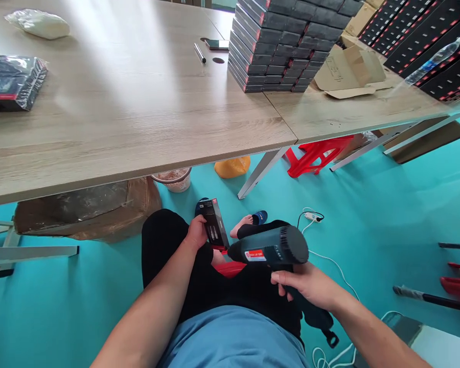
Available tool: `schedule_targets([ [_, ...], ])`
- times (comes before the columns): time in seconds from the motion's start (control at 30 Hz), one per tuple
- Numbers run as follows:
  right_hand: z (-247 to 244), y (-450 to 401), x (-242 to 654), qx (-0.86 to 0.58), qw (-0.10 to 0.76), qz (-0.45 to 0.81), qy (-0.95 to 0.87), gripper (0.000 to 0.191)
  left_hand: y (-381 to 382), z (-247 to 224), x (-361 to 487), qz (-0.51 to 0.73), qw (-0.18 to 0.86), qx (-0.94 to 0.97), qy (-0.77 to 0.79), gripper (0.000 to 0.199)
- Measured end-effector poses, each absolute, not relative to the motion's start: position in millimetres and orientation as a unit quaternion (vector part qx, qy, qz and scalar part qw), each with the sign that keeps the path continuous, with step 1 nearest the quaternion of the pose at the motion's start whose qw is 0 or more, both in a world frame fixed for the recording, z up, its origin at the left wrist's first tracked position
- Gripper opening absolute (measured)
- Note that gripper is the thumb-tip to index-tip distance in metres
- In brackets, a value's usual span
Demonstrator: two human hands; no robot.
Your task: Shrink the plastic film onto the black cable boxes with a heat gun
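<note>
My left hand (pixel 197 231) is closed on the edge of a small black box (pixel 213 222) with red ends, held tilted above my lap. In my right hand (pixel 304 283) is a dark heat gun (pixel 270 249) with a red and white label, my fingers wrapped round its handle. The gun's nozzle points left and its tip is close to the lower end of the box. Whether the two touch, I cannot tell. Both hands are below the front edge of the wooden table (pixel 138 133).
A tall stack of black boxes (pixel 276 51) stands on the table, with a pen (pixel 200 53) and a phone (pixel 217 45) beside it. Wrapped boxes (pixel 11 82) lie at left. Below are a large plastic-lined carton (pixel 88 209), a bin (pixel 174 180), a power strip (pixel 313 216) and white cable.
</note>
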State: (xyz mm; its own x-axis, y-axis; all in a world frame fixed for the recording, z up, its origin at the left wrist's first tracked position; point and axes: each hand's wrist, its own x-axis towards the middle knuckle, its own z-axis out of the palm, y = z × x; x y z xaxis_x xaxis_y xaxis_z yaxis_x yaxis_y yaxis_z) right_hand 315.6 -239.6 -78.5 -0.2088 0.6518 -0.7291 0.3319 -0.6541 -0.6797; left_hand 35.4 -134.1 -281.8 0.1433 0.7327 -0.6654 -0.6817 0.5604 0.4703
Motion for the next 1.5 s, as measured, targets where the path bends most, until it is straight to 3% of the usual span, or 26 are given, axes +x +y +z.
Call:
schedule_targets([
  [0.27,-90,-256,314,-0.624,0.183,0.657,-0.381,0.034,-129,-284,36,0.491,0.745,-0.002,0.451,0.029],
  [0.47,-102,-260,320,-0.600,0.183,0.685,-0.370,0.038,-131,-281,32,0.497,0.745,-0.009,0.445,0.029],
  [0.67,-99,-243,337,-0.638,0.326,0.649,-0.256,0.043,-135,-284,36,0.523,0.699,0.111,0.475,0.026],
  [0.77,-92,-238,345,-0.621,0.356,0.662,-0.222,0.040,-136,-286,43,0.524,0.643,0.219,0.514,0.030],
  [1.2,-78,-221,310,-0.593,0.276,0.659,-0.371,0.041,-139,-293,43,0.456,0.466,0.518,0.554,0.044],
  [1.5,-70,-209,296,-0.595,0.219,0.627,-0.452,0.025,-139,-278,47,0.466,0.506,0.449,0.570,0.043],
])
